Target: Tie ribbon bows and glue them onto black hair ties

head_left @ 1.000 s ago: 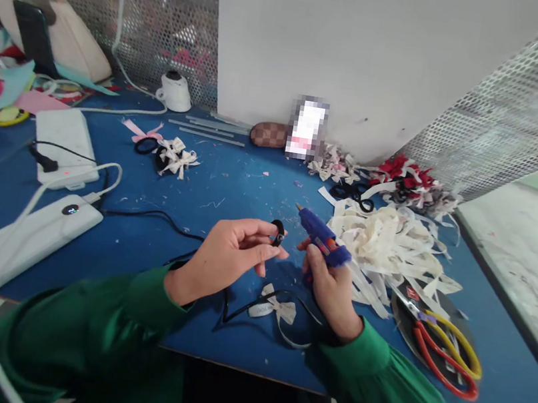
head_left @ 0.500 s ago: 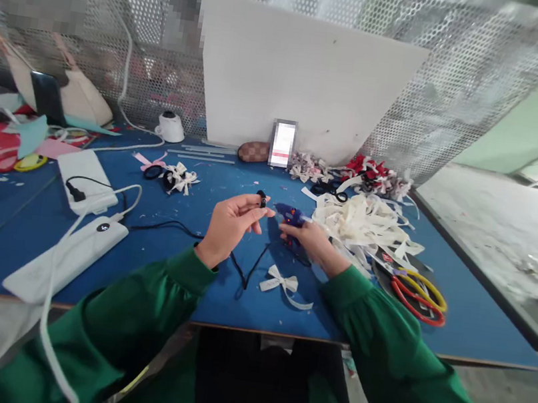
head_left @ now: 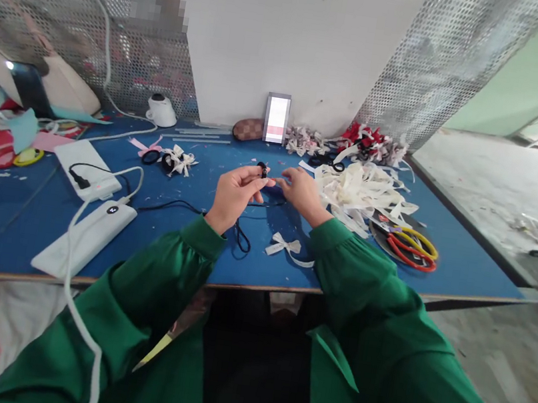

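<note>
My left hand (head_left: 237,193) pinches a black hair tie (head_left: 262,169) between thumb and fingers above the middle of the table. My right hand (head_left: 304,195) is close beside it, its fingers apart and partly bent, with one fingertip reaching to the left fingertips. No tool shows in my right hand; what lies behind it is hidden. Below the hands, a white ribbon bow (head_left: 285,245) with a loose tail lies on the blue table. A heap of cream ribbon strips (head_left: 359,191) sits just right of my right hand.
White power strips (head_left: 86,238) with cables lie on the left. Hair ties with a white bow (head_left: 181,160) lie at the back left. A phone (head_left: 276,118) stands against the white board (head_left: 292,43). Black scissors (head_left: 326,161) and yellow and red rings (head_left: 414,247) lie to the right.
The blue glue gun that my right hand held is out of sight. That hand has moved up to my left fingertips. My left hand keeps the hair tie. The view has shifted.
</note>
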